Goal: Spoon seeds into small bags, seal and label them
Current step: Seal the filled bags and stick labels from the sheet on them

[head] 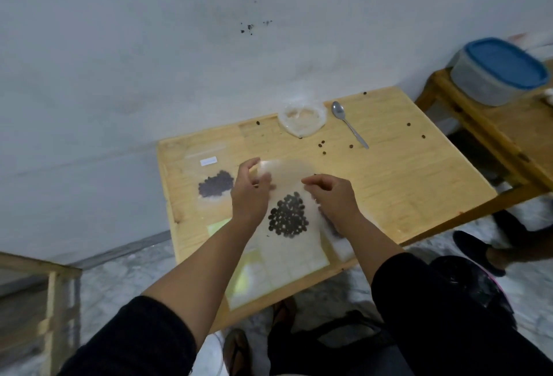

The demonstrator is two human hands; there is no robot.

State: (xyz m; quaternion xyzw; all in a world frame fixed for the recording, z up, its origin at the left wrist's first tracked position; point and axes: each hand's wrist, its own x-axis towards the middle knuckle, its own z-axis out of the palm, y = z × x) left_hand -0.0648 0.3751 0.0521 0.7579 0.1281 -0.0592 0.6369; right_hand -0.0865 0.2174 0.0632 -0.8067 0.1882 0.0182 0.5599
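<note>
A clear small bag [287,184] with a heap of dark seeds [288,216] lies on the wooden table [404,184] in front of me. My left hand [250,193] pinches the bag's top left edge. My right hand [332,196] holds its right side with curled fingers. To the left lies a second clear bag [214,181] holding dark seeds, with a white label [208,161] stuck near its top. A metal spoon [348,127] lies at the back of the table beside a crumpled clear plastic bag [302,120].
A white label sheet [296,259] and yellow-green paper [245,274] lie at the table's near edge. Loose seeds [322,143] are scattered around the spoon. A blue-lidded container [499,72] stands on a second table at right. Someone's foot [478,251] is on the floor at right.
</note>
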